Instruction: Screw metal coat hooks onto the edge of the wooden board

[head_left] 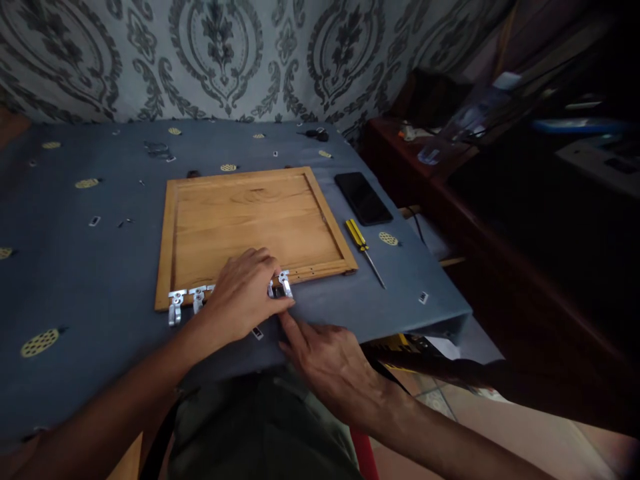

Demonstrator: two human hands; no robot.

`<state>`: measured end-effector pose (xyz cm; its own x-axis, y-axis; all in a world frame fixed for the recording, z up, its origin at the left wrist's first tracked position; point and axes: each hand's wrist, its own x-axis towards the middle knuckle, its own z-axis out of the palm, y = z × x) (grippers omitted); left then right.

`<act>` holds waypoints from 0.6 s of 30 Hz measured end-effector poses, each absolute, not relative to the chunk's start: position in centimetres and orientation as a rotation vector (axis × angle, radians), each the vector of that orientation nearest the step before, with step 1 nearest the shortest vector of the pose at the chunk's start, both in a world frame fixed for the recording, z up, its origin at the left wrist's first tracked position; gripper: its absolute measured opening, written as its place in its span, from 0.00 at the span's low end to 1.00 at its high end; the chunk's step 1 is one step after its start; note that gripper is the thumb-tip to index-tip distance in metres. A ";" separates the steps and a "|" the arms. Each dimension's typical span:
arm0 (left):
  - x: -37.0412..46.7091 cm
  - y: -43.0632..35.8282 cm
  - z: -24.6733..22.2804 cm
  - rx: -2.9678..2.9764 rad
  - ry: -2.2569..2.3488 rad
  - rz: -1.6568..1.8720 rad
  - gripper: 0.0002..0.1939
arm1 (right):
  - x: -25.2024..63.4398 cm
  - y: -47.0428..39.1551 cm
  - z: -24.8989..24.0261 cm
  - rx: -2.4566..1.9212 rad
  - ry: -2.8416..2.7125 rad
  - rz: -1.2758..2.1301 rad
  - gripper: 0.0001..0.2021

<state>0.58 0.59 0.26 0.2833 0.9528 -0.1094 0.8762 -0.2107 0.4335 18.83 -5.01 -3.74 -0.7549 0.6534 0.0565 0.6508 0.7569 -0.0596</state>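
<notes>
A wooden cabinet door [250, 213] with a raised frame lies flat on the table. Along its near edge sit silver cabinet hinges, one at the left corner [176, 307] and another beside it [199, 297]. My left hand [245, 290] bends over that edge, fingers and thumb closed around a further hinge [285, 283]. Just below, my right hand [330, 353] has its index fingertip at the hinge's near end, close to my left thumb. Its other fingers are curled under, and whatever they may hold is hidden. Small holes show in the frame to the right.
A yellow-handled screwdriver [357, 237] lies right of the door, near a black phone [363, 198]. Small screws [125, 223] are scattered on the blue tablecloth [115, 267]. Dark keys [316, 135] rest at the back. Beyond the table's right edge, a clear bottle [455, 130] stands on dark furniture.
</notes>
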 end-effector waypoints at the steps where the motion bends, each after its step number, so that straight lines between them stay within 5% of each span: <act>1: 0.6 0.6 0.3 2.154 1.643 0.261 0.14 | 18.7 -5.1 -3.7 -1.094 -2.897 0.044 0.21; 18: 0.4 0.6 0.4 2.143 1.624 0.252 0.13 | 17.3 -5.2 -2.4 -1.367 -3.033 0.195 0.25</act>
<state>0.42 0.64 0.35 0.2949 0.9484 -0.1161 0.8688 -0.2156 0.4457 17.25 -5.16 -2.44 -0.6482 0.7287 -0.2209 0.7510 0.6597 -0.0277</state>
